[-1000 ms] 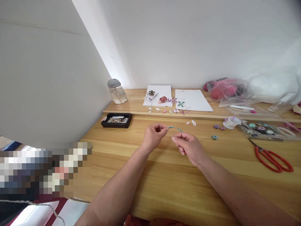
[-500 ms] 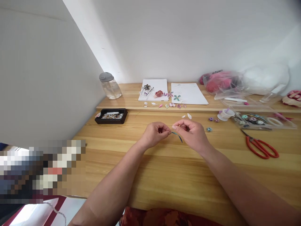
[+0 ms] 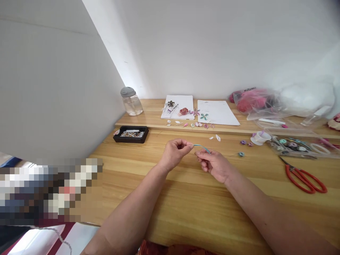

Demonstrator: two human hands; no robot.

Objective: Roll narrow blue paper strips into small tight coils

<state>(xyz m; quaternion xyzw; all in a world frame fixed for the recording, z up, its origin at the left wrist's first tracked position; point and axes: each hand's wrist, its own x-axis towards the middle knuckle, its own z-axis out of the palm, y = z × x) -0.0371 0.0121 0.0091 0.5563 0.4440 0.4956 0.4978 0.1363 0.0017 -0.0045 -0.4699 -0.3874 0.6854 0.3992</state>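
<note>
A thin blue strip (image 3: 202, 146) curves between my two hands above the wooden table (image 3: 170, 198). My left hand (image 3: 177, 152) pinches its left end between thumb and fingertips. The strip's other end reaches the top of my right hand (image 3: 212, 163), whose thumb and fingers are pressed together. Whatever my right fingertips hold is too small to make out. Two white petal shapes (image 3: 217, 137) lie just beyond my hands. Small purple pieces (image 3: 243, 142) and a blue-grey one (image 3: 241, 154) rest to the right.
At right are red-handled scissors (image 3: 302, 179), a white spool (image 3: 260, 138) and a clear tray (image 3: 294, 145). A black bead box (image 3: 130, 135) and a bottle (image 3: 132, 102) stand left. Papers with flower pieces (image 3: 217, 112) lie on the back ledge.
My right hand has moved down and turned, its fingers now below the strip. The strip now arches up from my left fingertips towards the right hand. The view has shifted slightly.
</note>
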